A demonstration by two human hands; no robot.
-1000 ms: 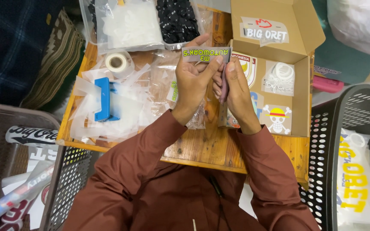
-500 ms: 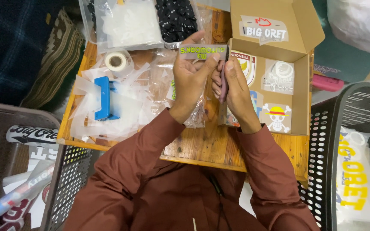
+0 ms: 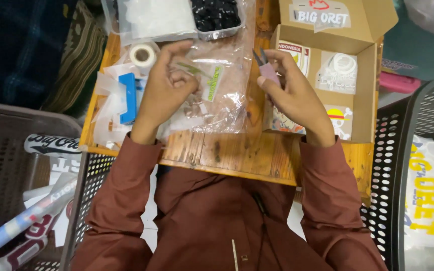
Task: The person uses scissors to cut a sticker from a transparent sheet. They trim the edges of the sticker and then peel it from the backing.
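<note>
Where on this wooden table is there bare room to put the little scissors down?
Bare wood shows only along the near edge of the table, between the clear plastic bags and the sleeves, below the right hand holding the scissors. The far side is crowded: tape roll, trays, open cardboard box.

Even, fairly bright indoor light, soft faint shadows, glare on clear plastic bags [image 3: 217,95] — edges dimmer, slightly soft focus

Long rust-brown sleeves reaching both wrists, matching brown garment across the chest, bare hands
</note>
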